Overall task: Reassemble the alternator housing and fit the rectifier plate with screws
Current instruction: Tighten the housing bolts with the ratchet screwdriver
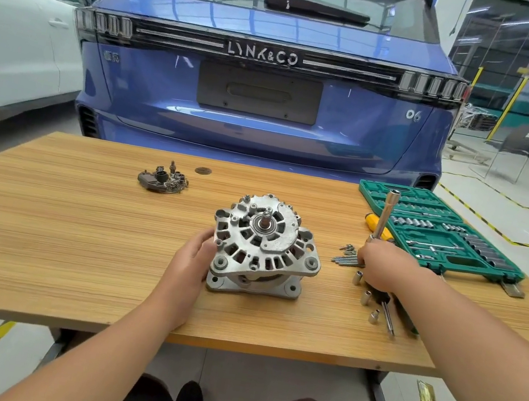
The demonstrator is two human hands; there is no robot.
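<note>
The silver alternator housing stands upright in the middle of the wooden table, shaft end up. My left hand rests against its left side, fingers touching the casting. My right hand is to the right of it, over a pile of long bolts and screws, and grips a socket driver whose steel shaft points upward. The dark rectifier plate lies apart at the back left of the table.
An open green socket set case sits at the table's right edge, with a yellow-handled screwdriver beside it. Loose sockets and an extension bar lie near my right forearm. A blue car stands behind the table.
</note>
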